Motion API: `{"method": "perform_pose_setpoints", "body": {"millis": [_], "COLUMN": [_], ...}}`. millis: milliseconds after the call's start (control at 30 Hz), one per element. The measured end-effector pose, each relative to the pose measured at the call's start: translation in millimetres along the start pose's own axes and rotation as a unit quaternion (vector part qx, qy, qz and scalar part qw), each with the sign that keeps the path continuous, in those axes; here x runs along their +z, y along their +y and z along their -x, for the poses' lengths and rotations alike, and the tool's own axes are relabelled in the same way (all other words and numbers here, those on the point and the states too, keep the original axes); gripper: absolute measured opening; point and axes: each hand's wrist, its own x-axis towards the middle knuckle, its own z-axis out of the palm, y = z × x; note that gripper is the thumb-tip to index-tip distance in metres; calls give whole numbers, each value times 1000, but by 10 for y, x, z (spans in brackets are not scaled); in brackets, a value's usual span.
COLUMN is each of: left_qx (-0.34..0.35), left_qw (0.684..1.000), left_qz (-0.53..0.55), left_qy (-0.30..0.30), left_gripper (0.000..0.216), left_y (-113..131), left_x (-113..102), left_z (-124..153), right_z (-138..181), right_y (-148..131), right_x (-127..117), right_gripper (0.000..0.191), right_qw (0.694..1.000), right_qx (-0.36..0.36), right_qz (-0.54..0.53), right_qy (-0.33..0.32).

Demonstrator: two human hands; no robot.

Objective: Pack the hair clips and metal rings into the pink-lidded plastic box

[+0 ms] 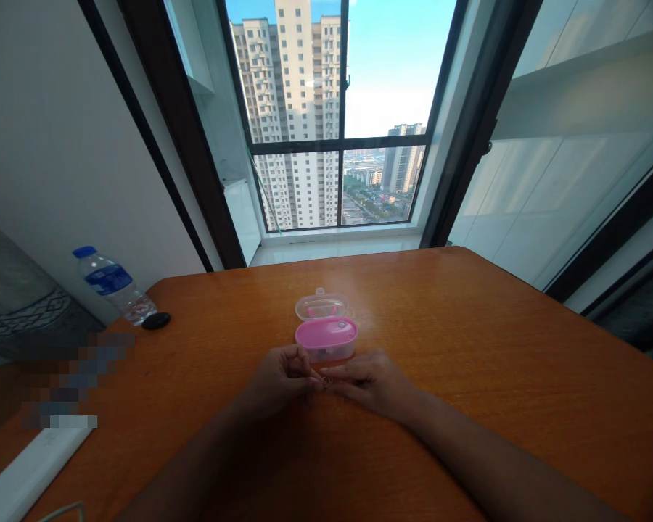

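A small pink oval box (pixel 326 339) stands open on the wooden table (pixel 468 348), its clear lid (pixel 321 306) tipped back behind it. Just in front of the box my left hand (pixel 280 377) and my right hand (pixel 370 380) meet, fingertips pinched together. Between the fingertips shows a tiny thin thing (pixel 326 382), too small to name. Both hands rest low over the table.
A water bottle (pixel 114 285) with a blue cap and label lies at the table's left edge, a small black disc (pixel 156 320) beside it. A white flat object (pixel 33 467) lies at the near left. A large window is beyond the far edge.
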Motion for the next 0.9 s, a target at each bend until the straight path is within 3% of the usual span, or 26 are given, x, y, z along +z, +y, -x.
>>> {"method": "perform_pose_setpoints", "body": {"millis": [533,900], "left_qx": [15,54], "left_qw": [999,995], "left_qz": [-28,-70], "left_qy": [0,41], "left_gripper": [35,25], "left_y": [11,20], "left_x": [18,63], "left_z": [24,42], "right_z": [1,31], "right_y": [-55,-46], "right_x": [-28,33], "right_gripper": [28,14], "right_qw": [996,994], "right_qx": [19,68], "right_qz": [81,76], "right_qy": [-35,31]}}
